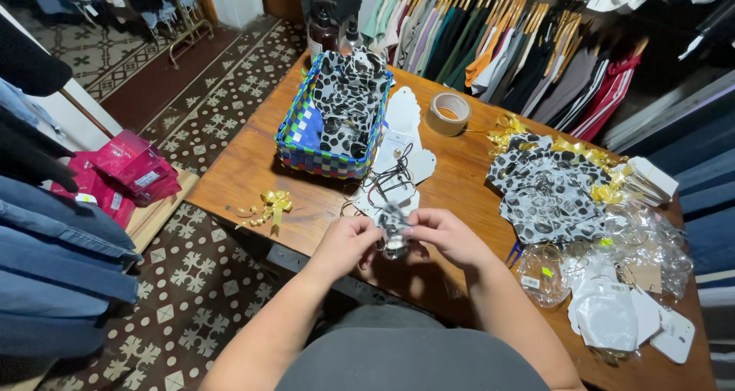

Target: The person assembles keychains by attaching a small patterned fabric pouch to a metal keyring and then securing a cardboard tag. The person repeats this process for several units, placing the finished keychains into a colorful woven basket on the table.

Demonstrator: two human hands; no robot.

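i see my left hand (346,245) and right hand (446,236) pinching one small spotted bow (394,234) between the fingers, held over the near edge of the worktop (253,169). it looks only lightly gripped, though it is blurred; it could slip to the patterned floor (191,284) or snag the corded tags (394,178) just beyond.

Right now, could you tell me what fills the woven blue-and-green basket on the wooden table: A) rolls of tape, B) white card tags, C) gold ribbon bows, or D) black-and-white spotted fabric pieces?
D: the basket is heaped with black-and-white spotted fabric pieces, while the tape roll lies outside it on the table.
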